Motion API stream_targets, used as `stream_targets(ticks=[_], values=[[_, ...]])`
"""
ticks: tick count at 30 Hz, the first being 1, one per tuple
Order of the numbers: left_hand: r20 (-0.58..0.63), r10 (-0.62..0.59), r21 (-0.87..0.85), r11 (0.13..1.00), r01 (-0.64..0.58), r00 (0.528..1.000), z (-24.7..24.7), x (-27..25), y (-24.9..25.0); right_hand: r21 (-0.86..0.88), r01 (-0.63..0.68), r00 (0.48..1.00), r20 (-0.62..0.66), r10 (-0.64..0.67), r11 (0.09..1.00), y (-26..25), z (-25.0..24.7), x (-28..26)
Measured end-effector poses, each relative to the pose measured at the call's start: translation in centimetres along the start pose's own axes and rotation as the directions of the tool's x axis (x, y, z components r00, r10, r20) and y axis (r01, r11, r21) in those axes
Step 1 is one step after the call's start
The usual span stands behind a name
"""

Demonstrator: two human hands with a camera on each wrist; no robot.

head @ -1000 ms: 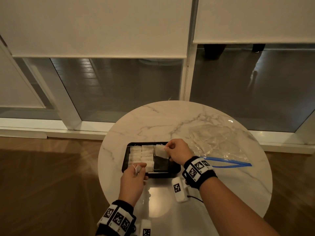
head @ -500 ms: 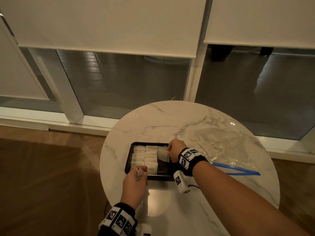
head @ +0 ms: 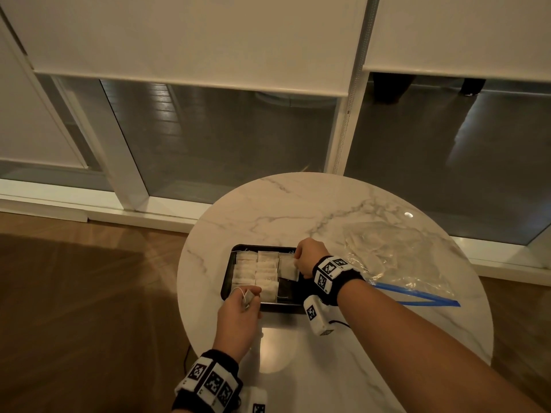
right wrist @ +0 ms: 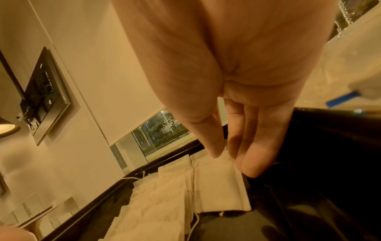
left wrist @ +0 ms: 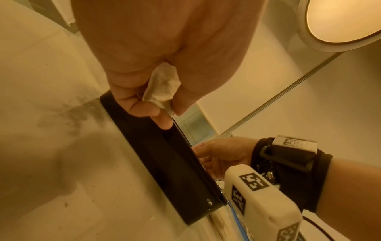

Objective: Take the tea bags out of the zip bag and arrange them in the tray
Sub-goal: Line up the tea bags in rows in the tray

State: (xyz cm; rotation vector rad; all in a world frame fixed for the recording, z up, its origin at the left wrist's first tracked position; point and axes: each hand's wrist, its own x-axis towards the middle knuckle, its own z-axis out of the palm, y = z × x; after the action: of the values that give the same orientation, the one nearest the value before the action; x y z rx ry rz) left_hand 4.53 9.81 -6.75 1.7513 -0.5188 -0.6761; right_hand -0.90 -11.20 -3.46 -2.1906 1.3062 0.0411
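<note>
Right hand (head: pixel 308 256) fingers (right wrist: pixel 214 146) are pinching a tea bag (head: pixel 287 266) over the black tray (head: pixel 226 281); left hand (head: pixel 238 315) fingers (left wrist: pixel 142 108) are pinching a crumpled tea bag (left wrist: pixel 161 86) at the tray's near edge.

I see my right hand (head: pixel 307 257) has moved its tea bag (head: pixel 287 266) from a raised tilt down to lie nearly flat in the tray (head: pixel 226 281), beside the rows ahead of my left hand (head: pixel 238 311).
</note>
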Motion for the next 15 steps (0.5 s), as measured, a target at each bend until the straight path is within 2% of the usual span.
stream_targets(ticks=[8,15], values=[[-0.011,0.034,0.01,0.999,-0.034,0.999,0.16,-0.05,0.13,0.044,-0.005,1.0,-0.022,0.006,0.999,0.53,-0.69,-0.36],[-0.014,0.037,0.015,0.999,-0.037,0.999,0.19,-0.09,-0.07,0.047,-0.013,0.999,0.046,0.01,0.999,0.42,-0.2,-0.98]])
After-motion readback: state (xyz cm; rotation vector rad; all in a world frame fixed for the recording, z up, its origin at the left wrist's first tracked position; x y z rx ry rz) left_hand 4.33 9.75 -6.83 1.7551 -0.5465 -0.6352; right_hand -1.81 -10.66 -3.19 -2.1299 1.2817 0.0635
